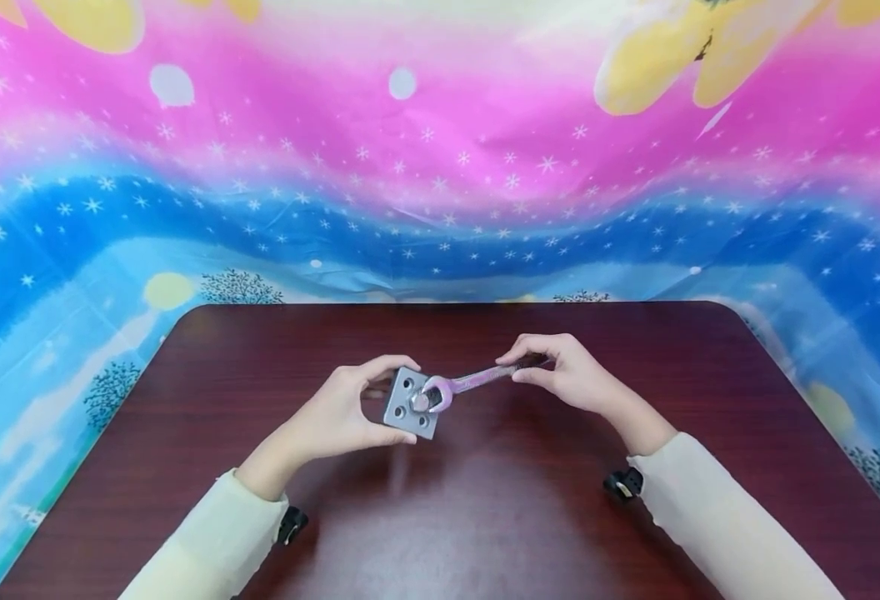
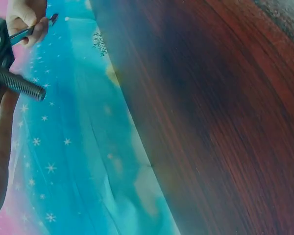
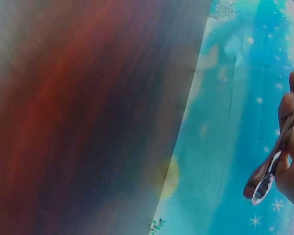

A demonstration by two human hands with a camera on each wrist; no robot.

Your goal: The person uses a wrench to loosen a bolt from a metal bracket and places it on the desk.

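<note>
My left hand [image 1: 335, 417] grips a grey metal plate [image 1: 412, 421] by its edges, thumb below and fingers above, over the table. The plate has several holes, and a hex bolt [image 1: 419, 403] sits in it, head facing the head camera. In the left wrist view the threaded shank [image 2: 25, 87] sticks out from the plate's other side. A combination wrench [image 1: 479, 378] has its open end around the bolt head. My right hand [image 1: 578, 375] pinches the wrench's far end between thumb and fingers. The ring end [image 3: 263, 190] shows in the right wrist view.
Below both hands lies a dark red-brown wooden table [image 1: 440, 517] with rounded far corners. A pink and blue snowflake-patterned cloth [image 1: 440, 183] hangs behind it and at both sides. Small black devices [image 1: 292, 525] are worn at the sleeve cuffs.
</note>
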